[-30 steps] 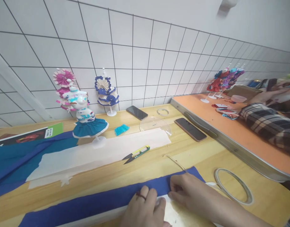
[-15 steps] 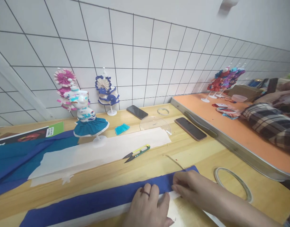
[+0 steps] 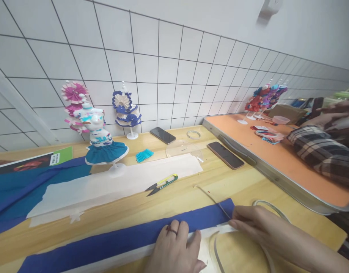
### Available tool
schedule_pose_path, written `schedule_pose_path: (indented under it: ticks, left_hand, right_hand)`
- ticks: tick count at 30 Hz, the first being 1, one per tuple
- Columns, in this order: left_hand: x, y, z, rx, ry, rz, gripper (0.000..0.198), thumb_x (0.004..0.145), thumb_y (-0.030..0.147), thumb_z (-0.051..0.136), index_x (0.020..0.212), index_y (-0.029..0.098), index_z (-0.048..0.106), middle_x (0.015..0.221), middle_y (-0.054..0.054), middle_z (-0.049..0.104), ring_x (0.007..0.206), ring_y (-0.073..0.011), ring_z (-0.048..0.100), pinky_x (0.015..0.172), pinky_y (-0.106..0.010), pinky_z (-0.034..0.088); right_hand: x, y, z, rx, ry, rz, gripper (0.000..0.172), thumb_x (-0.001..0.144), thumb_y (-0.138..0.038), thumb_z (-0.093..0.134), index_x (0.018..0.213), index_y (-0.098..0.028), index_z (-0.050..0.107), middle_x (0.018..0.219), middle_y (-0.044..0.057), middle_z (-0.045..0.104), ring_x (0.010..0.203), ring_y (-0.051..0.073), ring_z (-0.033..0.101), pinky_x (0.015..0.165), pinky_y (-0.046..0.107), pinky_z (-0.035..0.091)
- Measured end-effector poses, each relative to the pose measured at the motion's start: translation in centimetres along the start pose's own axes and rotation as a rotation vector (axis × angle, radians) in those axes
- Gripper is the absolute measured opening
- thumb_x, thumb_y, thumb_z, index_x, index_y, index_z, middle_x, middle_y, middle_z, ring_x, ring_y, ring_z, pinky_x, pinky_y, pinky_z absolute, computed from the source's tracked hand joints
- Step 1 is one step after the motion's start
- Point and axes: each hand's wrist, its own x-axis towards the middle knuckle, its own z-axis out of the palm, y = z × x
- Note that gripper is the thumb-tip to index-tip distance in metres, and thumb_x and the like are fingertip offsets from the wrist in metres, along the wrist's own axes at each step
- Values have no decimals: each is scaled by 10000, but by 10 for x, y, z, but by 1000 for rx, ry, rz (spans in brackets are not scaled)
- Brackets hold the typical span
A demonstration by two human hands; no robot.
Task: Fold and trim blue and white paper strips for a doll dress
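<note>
A long blue fabric strip (image 3: 114,240) lies across the near edge of the wooden table (image 3: 163,203), with a white strip along its near side. My left hand (image 3: 174,250), a ring on one finger, lies flat with fingers apart on the blue strip. My right hand (image 3: 257,225) pinches the strip's right end, its fingers pressed together on the white edge. A thin clear tape line (image 3: 211,197) runs away from that end.
Yellow-handled thread snips (image 3: 162,184) lie on a white paper sheet (image 3: 106,185). A small mannequin in a teal skirt (image 3: 102,142), two phones (image 3: 225,155), a tape ring (image 3: 269,206) and teal fabric (image 3: 18,189) are around. A person's plaid sleeve (image 3: 322,151) rests on the orange table (image 3: 277,155).
My right hand slid to the right along the blue strip to its end. My left hand stayed pressed on the strip. A curved clear tape strip now shows near the front edge.
</note>
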Motion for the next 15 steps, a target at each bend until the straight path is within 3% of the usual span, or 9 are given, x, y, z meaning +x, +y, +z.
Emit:
schedule_pose_path:
  ticks: [6, 11, 13, 15]
  left_hand:
    - [1, 7, -1, 32, -4, -64, 511, 677, 532, 638, 1107, 268, 556, 845, -50, 561, 787, -234, 535, 625, -338, 456]
    - [0, 3, 4, 65, 23, -40, 522, 683, 548, 625, 1118, 269, 547, 828, -46, 555, 763, -229, 532, 599, -327, 445]
    - [-1, -1, 8, 63, 74, 5, 512, 704, 561, 596, 1124, 275, 536, 816, -34, 551, 745, -211, 525, 583, -303, 430]
    - [-2, -5, 10, 59, 134, 42, 495, 725, 572, 565, 1123, 280, 530, 803, -20, 547, 725, -191, 517, 564, -279, 411]
  right_hand:
    - [-6, 18, -2, -94, 59, 17, 403, 869, -521, 382, 630, -207, 460, 653, 24, 577, 618, 180, 534, 563, 268, 361]
    - [0, 43, -9, -149, 140, 14, 417, 903, -478, 335, 658, -198, 523, 640, 32, 588, 587, 166, 553, 555, 259, 387]
    - [3, 54, -10, -203, 198, 45, 430, 910, -454, 343, 631, -190, 536, 585, 26, 580, 542, 156, 550, 530, 261, 393]
    - [-3, 64, -11, -278, 383, 56, 410, 902, -422, 410, 608, -173, 551, 571, 15, 580, 516, 138, 546, 521, 259, 417]
